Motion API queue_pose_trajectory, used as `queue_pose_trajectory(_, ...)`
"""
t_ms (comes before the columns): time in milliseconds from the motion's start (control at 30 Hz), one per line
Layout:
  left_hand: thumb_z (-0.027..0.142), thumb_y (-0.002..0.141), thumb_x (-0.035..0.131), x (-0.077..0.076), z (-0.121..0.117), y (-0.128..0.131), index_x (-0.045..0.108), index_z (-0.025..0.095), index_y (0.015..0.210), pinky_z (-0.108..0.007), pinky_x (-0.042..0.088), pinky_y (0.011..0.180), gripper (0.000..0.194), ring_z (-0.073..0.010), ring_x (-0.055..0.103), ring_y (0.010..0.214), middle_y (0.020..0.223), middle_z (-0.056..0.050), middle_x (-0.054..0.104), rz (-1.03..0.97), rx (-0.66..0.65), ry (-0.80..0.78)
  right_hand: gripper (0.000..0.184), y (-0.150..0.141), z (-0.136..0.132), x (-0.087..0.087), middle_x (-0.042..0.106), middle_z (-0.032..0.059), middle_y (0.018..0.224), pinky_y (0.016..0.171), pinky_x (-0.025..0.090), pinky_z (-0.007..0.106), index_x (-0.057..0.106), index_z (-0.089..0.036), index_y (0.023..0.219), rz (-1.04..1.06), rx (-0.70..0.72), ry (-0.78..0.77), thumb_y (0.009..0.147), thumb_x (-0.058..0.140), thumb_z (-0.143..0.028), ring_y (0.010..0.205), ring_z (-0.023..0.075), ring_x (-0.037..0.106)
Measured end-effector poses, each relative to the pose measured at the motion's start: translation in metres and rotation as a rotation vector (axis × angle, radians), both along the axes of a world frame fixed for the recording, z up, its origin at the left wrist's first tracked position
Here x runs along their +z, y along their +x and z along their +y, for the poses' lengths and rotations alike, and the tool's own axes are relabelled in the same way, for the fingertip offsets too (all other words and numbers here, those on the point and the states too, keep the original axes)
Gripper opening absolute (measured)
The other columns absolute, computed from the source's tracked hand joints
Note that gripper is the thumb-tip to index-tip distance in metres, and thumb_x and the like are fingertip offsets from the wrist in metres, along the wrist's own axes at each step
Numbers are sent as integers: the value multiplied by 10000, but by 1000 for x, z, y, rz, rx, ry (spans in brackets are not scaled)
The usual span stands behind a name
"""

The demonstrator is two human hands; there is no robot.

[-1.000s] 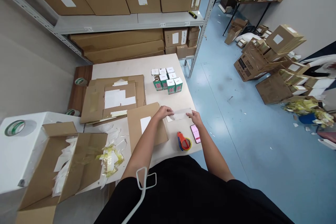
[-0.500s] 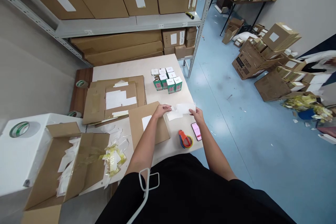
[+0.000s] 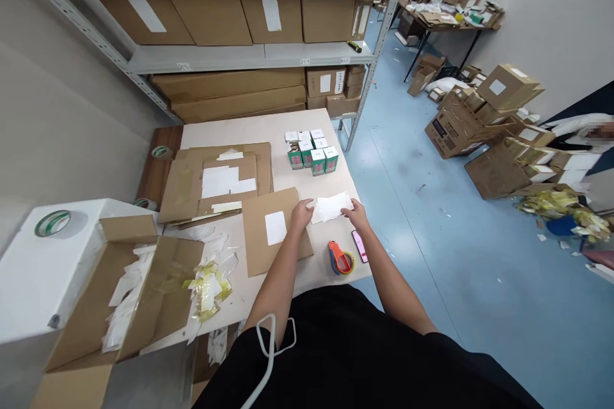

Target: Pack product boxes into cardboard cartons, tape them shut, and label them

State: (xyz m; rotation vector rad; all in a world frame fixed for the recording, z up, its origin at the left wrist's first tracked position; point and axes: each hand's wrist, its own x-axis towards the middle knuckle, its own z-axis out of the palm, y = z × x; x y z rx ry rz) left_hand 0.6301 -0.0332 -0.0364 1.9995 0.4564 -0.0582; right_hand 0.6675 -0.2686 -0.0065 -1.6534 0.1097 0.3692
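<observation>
My right hand (image 3: 355, 213) pinches the right edge of a white sheet of paper (image 3: 332, 206) just above the table (image 3: 249, 128). Close to that sheet's left edge, my left hand (image 3: 302, 213) rests with curled fingers on the right side of a flattened brown cardboard piece (image 3: 273, 230) that bears a white label. Whether the left fingers touch the sheet I cannot tell. A red and blue tape dispenser (image 3: 340, 258) and a phone (image 3: 360, 246) with a pink screen lie near the table's front edge, below my right hand.
Several small green and white boxes (image 3: 311, 150) stand grouped at the table's far right. Flattened cartons (image 3: 215, 179) lie at the middle left, an open box of paper scraps (image 3: 134, 294) at front left. Tape rolls (image 3: 52, 222) sit left. Shelving with cartons (image 3: 249, 57) stands behind; boxes (image 3: 494, 115) litter the floor right.
The sheet between my hands has come down and turned flatter toward the table. My left hand has slid from the sheet's edge onto the cardboard piece. The camera view shifted slightly.
</observation>
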Motion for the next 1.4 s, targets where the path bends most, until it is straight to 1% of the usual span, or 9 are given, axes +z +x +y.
queue_pose_trajectory(100,494,905,699,28,16,-12,764,153,1215,-364,567,910,465,-240,716,968,1123,-132,783,-28,-15,-241,250,2,13,14,730,-1,809,644,512,292,684,-214,852,-29,176,-14,627,679,-322,724,189,643)
queue_pose_trajectory(167,523,770,834,45,26,-26,803,143,1064,-333,559,826,481,-239,713,886,932,-92,790,-11,-144,-374,233,2,26,26,708,-13,779,646,493,289,688,-214,837,-59,275,8,626,685,-312,717,183,625)
queue_pose_trajectory(233,496,629,933,59,31,-44,809,148,895,-324,542,772,456,-242,705,813,782,-48,761,-17,-168,-425,238,-2,41,37,707,-15,785,676,490,294,692,-220,862,-84,299,62,646,706,-318,737,185,632)
queue_pose_trajectory(300,493,581,955,69,30,-61,796,153,822,-325,531,757,446,-242,702,787,745,-37,752,-74,-29,-469,266,-10,55,48,732,-2,831,728,501,310,702,-231,928,-77,262,127,694,727,-357,781,190,659)
queue_pose_trajectory(367,506,591,948,76,25,-74,797,153,859,-330,531,781,468,-237,710,816,818,-62,780,-170,198,-533,301,-21,67,56,763,20,890,755,508,322,715,-240,991,-30,244,164,740,737,-405,809,192,684)
queue_pose_trajectory(467,516,594,946,86,17,-87,797,149,944,-337,533,820,529,-233,722,876,945,-105,806,-273,476,-616,296,-41,77,63,787,43,933,744,512,322,742,-239,981,44,312,191,746,763,-419,809,192,706)
queue_pose_trajectory(667,508,573,962,106,12,-95,793,144,953,-338,534,823,553,-231,736,893,981,-124,811,-310,575,-649,232,-63,86,75,786,30,890,750,516,321,766,-238,906,-10,301,257,744,780,-404,784,182,701)
queue_pose_trajectory(867,523,558,965,119,7,-94,788,142,941,-372,540,847,568,-250,740,901,937,-126,807,-351,587,-656,236,-64,88,86,771,24,827,748,524,328,758,-231,860,-33,302,253,731,810,-421,767,188,702)
queue_pose_trajectory(1400,490,605,959,129,2,-102,782,146,934,-387,548,885,507,-261,744,936,954,-128,809,-375,545,-624,182,-67,88,91,773,30,816,723,512,317,714,-232,796,-29,305,255,745,753,-403,750,186,696)
